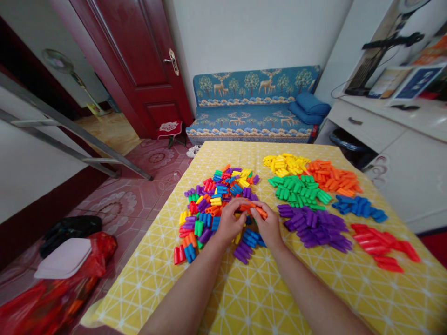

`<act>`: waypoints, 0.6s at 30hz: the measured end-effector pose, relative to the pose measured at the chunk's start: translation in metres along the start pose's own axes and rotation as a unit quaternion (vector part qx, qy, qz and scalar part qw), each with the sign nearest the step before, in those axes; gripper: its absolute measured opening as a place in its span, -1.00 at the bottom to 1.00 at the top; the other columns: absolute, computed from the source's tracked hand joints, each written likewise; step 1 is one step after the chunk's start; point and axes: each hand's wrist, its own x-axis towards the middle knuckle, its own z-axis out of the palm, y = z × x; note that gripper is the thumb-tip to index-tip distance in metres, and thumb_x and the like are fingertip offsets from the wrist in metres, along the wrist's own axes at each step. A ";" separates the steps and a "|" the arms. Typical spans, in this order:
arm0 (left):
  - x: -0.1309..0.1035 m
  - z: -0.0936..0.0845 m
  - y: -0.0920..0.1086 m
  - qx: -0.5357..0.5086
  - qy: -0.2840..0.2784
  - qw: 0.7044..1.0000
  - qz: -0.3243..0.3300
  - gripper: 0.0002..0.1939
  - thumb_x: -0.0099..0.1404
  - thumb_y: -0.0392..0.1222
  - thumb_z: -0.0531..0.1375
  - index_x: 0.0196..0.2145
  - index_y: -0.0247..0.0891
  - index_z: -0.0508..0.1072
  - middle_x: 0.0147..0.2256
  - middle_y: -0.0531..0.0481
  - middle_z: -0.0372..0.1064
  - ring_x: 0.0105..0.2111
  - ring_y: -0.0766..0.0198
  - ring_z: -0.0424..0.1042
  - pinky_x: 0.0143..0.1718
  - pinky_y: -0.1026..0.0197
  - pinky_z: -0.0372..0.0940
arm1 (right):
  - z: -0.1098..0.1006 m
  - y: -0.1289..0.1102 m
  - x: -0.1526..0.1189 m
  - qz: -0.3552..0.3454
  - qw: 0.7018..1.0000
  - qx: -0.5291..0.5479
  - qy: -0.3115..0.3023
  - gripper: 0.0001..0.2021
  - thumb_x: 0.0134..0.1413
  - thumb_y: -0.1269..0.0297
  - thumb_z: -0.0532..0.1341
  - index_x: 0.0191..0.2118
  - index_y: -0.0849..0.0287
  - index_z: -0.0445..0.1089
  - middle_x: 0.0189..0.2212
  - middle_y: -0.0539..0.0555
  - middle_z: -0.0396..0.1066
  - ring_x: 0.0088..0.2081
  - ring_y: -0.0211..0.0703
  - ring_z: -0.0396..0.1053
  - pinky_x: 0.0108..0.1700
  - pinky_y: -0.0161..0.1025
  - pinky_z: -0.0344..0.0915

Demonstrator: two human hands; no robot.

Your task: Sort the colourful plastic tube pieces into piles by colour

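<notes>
Nearest the left edge of the yellow-clothed table (153,279) lies a mixed heap (215,201) of small coloured tubular pieces. At its right side, the left hand (229,221) is partly closed, fingers curled on orange pieces (248,205); the right hand (268,227) is likewise closed, pinching their other end. The orange pieces are held above the heap's right side. Rightward, sorted by colour: a yellow heap (286,164) toward the far edge, a green heap (299,190) nearer, a purple heap (316,225) nearer again; then an orange heap (333,177), a blue heap (359,207) and, near the right edge, a red heap (375,239).
</notes>
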 end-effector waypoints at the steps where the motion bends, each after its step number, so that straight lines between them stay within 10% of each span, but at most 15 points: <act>1: 0.000 0.000 0.001 0.001 0.001 1.000 0.004 -0.72 0.18 -0.45 0.14 -0.16 -0.26 0.47 -0.12 -0.11 0.44 -0.07 0.19 0.43 0.00 0.08 0.33 | 0.000 0.001 0.000 0.002 1.000 -0.004 0.006 -0.75 0.13 0.13 0.17 -0.15 0.15 0.42 -0.24 0.09 0.50 -0.21 -0.07 0.44 -0.13 -0.15 0.37; 18: -0.001 -0.002 0.004 0.024 -0.001 1.000 0.004 -0.69 0.24 -0.40 0.12 -0.12 -0.18 0.52 0.01 -0.11 0.40 0.02 0.15 0.39 0.08 0.00 0.29 | -0.003 -0.002 -0.003 -0.029 0.996 -0.068 0.052 -0.76 0.13 0.14 0.17 -0.13 0.11 0.43 -0.19 0.13 0.49 -0.13 -0.04 0.43 -0.08 -0.09 0.37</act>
